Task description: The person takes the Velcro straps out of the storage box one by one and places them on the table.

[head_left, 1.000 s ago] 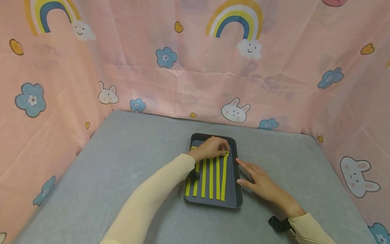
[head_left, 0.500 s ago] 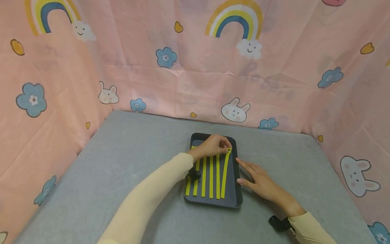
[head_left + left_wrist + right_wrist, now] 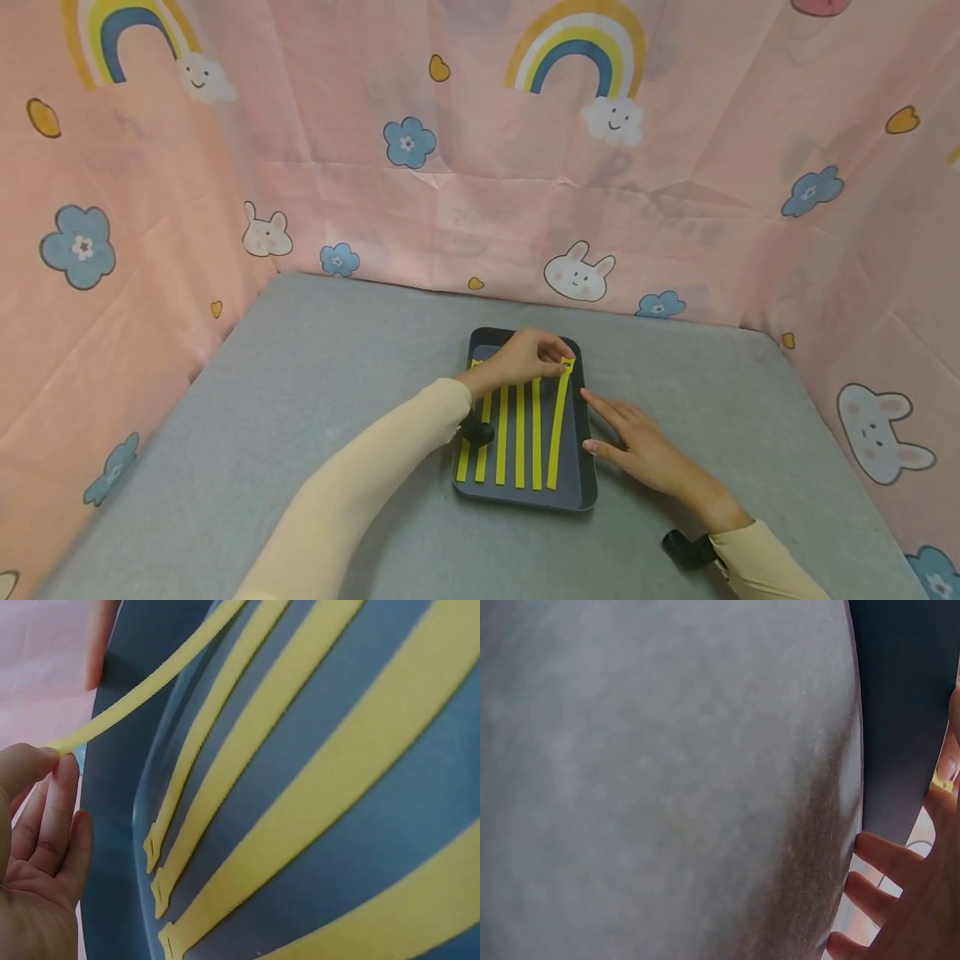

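Observation:
In the head view my left hand (image 3: 525,357) reaches over the far end of a dark grey tray (image 3: 577,483). Thumb and fingertip pinch the slotted head of a yellow hook-and-loop cable tie (image 3: 558,425), the rightmost in the tray. The left wrist view shows this cable tie (image 3: 150,690) raised at the pinched end, above the tray wall. Several more yellow cable ties (image 3: 520,442) lie side by side lengthwise on the tray floor; my left hand and wrist partly cover them. My right hand (image 3: 637,446) rests at the tray's right side, fingers extended and touching its outer wall.
A grey tabletop (image 3: 337,350) surrounds the tray. Pink patterned cloth (image 3: 480,200) hangs behind and on both sides. Black devices sit on the left wrist (image 3: 477,431) and the right wrist (image 3: 688,552).
My left hand has moved slightly right and away, taking the cable tie's head toward the tray's far right corner; the tie now slants more. The right hand stays still.

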A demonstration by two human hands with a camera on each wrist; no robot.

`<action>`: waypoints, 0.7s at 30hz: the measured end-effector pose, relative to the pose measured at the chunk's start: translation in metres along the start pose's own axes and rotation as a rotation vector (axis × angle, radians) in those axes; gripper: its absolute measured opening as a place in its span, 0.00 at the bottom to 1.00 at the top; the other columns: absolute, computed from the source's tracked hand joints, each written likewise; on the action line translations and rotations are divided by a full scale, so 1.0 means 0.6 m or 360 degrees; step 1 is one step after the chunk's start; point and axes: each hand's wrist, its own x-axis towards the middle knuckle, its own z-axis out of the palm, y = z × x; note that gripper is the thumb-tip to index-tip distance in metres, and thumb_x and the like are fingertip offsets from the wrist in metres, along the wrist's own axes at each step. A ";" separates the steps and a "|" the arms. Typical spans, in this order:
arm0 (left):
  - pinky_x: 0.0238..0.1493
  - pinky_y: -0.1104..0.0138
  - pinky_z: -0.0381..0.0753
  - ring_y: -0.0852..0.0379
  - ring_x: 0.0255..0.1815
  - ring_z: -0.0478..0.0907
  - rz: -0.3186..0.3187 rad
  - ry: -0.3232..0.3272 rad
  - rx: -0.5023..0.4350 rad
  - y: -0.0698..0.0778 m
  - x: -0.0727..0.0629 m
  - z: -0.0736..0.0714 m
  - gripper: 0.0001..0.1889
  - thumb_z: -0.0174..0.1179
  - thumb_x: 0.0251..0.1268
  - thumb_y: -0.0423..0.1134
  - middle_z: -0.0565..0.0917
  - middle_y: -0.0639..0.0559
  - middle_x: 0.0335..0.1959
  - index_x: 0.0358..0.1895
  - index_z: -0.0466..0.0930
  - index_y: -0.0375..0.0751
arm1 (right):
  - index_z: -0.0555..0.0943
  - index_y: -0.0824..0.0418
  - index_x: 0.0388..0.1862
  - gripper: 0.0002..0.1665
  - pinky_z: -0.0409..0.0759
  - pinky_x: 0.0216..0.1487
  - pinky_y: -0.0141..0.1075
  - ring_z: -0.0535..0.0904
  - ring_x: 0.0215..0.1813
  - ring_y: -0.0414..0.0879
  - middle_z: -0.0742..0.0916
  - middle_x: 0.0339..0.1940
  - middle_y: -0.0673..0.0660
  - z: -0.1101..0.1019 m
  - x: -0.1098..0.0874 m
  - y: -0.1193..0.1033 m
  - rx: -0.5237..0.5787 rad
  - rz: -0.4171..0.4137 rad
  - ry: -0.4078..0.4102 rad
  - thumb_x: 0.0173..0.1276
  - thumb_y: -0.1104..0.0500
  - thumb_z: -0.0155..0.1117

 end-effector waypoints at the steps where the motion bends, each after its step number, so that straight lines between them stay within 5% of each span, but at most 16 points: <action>1: 0.43 0.76 0.82 0.61 0.45 0.85 -0.0003 -0.0001 -0.0006 0.001 -0.001 0.000 0.11 0.64 0.67 0.37 0.89 0.51 0.45 0.51 0.86 0.45 | 0.50 0.38 0.81 0.45 0.57 0.66 0.74 0.60 0.76 0.69 0.68 0.76 0.63 0.000 0.000 0.000 -0.0004 0.0001 -0.0003 0.71 0.35 0.56; 9: 0.40 0.74 0.82 0.58 0.43 0.86 -0.0025 0.0030 -0.0090 0.008 -0.009 -0.006 0.13 0.63 0.68 0.37 0.88 0.50 0.44 0.54 0.84 0.45 | 0.50 0.37 0.81 0.45 0.57 0.65 0.75 0.60 0.76 0.69 0.68 0.76 0.64 0.001 0.001 0.000 -0.0008 0.0002 -0.0006 0.71 0.34 0.56; 15: 0.40 0.58 0.87 0.47 0.43 0.87 -0.0021 0.0042 -0.0238 0.010 -0.015 -0.012 0.14 0.62 0.69 0.37 0.87 0.48 0.42 0.55 0.82 0.42 | 0.50 0.37 0.81 0.45 0.58 0.65 0.74 0.60 0.76 0.68 0.68 0.77 0.63 0.001 0.001 0.000 -0.0010 0.0003 -0.0004 0.71 0.35 0.56; 21: 0.42 0.55 0.86 0.57 0.39 0.87 0.0071 0.0055 -0.0308 0.019 -0.015 -0.017 0.15 0.64 0.66 0.35 0.86 0.45 0.43 0.56 0.82 0.41 | 0.51 0.39 0.81 0.45 0.57 0.65 0.75 0.60 0.76 0.69 0.68 0.76 0.64 0.002 0.001 0.000 -0.0006 0.0016 -0.0010 0.71 0.35 0.56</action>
